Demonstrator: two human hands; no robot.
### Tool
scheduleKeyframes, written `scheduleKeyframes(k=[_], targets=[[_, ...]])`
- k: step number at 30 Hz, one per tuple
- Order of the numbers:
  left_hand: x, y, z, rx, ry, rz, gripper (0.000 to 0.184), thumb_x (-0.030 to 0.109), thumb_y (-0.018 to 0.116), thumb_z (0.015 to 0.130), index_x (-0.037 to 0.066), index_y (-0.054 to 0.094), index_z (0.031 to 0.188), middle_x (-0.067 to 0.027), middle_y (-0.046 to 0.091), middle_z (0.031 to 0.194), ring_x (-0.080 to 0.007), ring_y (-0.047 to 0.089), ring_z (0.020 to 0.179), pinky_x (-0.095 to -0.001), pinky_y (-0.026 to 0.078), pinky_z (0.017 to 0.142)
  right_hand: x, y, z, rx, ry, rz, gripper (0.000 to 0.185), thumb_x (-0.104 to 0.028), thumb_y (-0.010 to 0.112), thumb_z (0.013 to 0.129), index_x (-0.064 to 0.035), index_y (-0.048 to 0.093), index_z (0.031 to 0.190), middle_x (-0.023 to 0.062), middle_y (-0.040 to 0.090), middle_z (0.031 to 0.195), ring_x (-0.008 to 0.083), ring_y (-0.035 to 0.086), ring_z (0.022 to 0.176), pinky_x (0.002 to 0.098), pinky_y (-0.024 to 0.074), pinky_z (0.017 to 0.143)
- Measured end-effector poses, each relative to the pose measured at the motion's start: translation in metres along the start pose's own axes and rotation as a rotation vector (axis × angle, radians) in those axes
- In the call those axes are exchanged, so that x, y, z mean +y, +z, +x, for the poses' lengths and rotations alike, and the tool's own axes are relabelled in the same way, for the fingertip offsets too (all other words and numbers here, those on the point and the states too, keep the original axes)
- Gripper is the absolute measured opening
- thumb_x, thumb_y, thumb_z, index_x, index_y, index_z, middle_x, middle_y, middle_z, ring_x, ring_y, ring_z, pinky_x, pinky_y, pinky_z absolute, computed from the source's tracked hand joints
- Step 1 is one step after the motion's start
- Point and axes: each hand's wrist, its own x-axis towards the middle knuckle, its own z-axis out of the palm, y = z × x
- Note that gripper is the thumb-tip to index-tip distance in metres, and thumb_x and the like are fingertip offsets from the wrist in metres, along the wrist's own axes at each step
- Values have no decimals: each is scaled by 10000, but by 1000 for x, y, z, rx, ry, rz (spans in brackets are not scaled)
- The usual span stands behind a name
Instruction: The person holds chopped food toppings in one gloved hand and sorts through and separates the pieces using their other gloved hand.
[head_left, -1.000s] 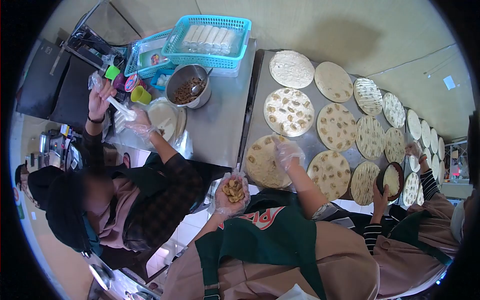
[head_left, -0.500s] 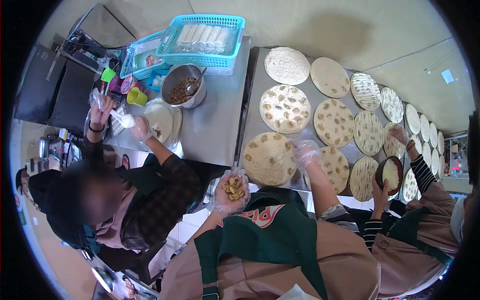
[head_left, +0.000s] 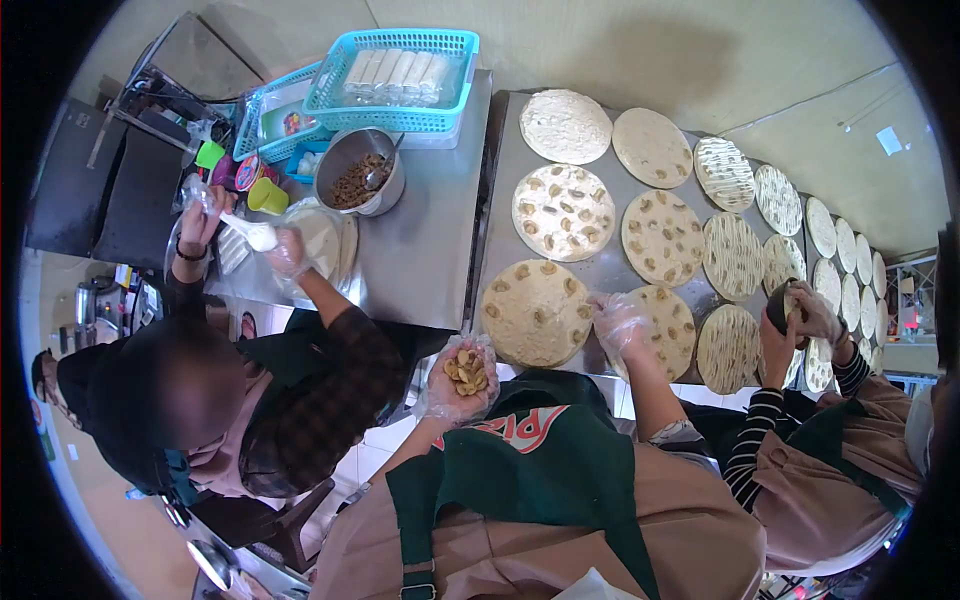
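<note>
My left hand (head_left: 460,378), in a clear plastic glove, is cupped palm-up around a small heap of sliced mushrooms (head_left: 466,371). It hangs in front of the table edge. My gloved right hand (head_left: 624,326) has its fingertips together at the right rim of the nearest round flatbread base (head_left: 537,314). Whether a slice is between those fingers is hidden. That base carries a pale spread and mushroom slices, mostly around its edge. Partly behind my right hand lies another base (head_left: 664,330) with mushrooms across it.
Many more topped rounds cover the steel table (head_left: 490,240) towards the right. At right, a co-worker's hands hold a dark bowl (head_left: 781,306). On the left, another person holds a white piping bag (head_left: 250,233) beside a steel pot (head_left: 392,187) and a turquoise basket (head_left: 455,118).
My right hand has shifted only slightly along the base's rim; my left hand still holds the mushrooms. The co-worker at right has tilted the bowl and brought both hands together on it.
</note>
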Motion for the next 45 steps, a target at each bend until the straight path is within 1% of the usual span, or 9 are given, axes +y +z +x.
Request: scheduleKeyframes(k=[3, 16, 18, 19, 21, 28, 35, 41, 45], targets=[[3, -6, 4, 54, 42, -6, 154, 227, 505, 742, 131, 562, 848, -46, 573, 839, -201, 543, 772, -348, 449, 630, -7, -3, -14, -193, 13, -236, 300, -245, 399, 800, -150, 565, 1030, 159, 586, 860, 307, 559, 774, 399, 434, 708], [0, 8, -3, 104, 69, 13, 173, 237, 485, 758, 110, 567, 843, -59, 570, 840, -202, 551, 807, -331, 467, 631, -29, 2, -52, -160, 45, -20, 307, -321, 420, 794, -175, 567, 1019, 103, 600, 735, 239, 578, 650, 362, 450, 593], [1, 9, -5, 116, 73, -5, 187, 259, 474, 762, 115, 562, 842, -55, 569, 836, -205, 545, 782, -339, 452, 614, -28, 9, -50, -168, 524, 702, 208, -150, 477, 797, -72, 562, 970, 43, 590, 711, 180, 553, 622, 273, 414, 543], [4, 5, -5, 117, 73, -4, 187, 259, 474, 762, 115, 562, 842, -55, 569, 836, -205, 545, 782, -339, 452, 614, -27, 8, -49, -168, 524, 703, 208, -150, 477, 797, -72, 562, 970, 43, 590, 711, 180, 553, 622, 273, 414, 543], [10, -2, -3, 20, -17, 32, 165, 230, 500, 754, 132, 580, 859, -53, 583, 863, -204, 552, 822, -352, 454, 639, -30, -1, -48, -252, 582, 1667, 230, -32, 507, 784, 27, 511, 1006, 62, 555, 803, 151, 531, 678, 237, 421, 572], [13, 2, -14, 118, 48, -2, 200, 286, 475, 764, 125, 552, 855, -39, 559, 831, -206, 523, 719, -343, 398, 575, -61, -13, -41, -327, 511, 1673, 248, 4, 523, 765, 39, 513, 1011, 104, 554, 843, 162, 553, 697, 239, 474, 652], [21, 5, -25, -17, 64, -9, 241, 276, 459, 788, 140, 556, 962, -73, 561, 1027, -243, 533, 936, -427, 424, 716, -109, 0, -39, -475, 299, 2088, 159, -14, 511, 761, 34, 528, 913, 113, 552, 858, 178, 539, 714, 264, 455, 654], [22, 18, -30, -180, 63, 88, 261, 282, 401, 835, 141, 500, 1030, -42, 496, 1134, -247, 446, 1069, -459, 370, 853, -168, -58, -40, -439, 210, 1549, 117, -98, 545, 771, -2, 568, 833, 41, 562, 709, 118, 533, 633, 209, 428, 572], [25, 14, -27, -285, 20, 143, 336, 322, 323, 858, 151, 464, 1110, -55, 457, 1188, -249, 441, 1059, -459, 372, 848, -193, -68, -43, -246, -251, 930, 136, -113, 570, 732, -39, 580, 845, 76, 567, 702, 180, 555, 624, 262, 439, 568]])
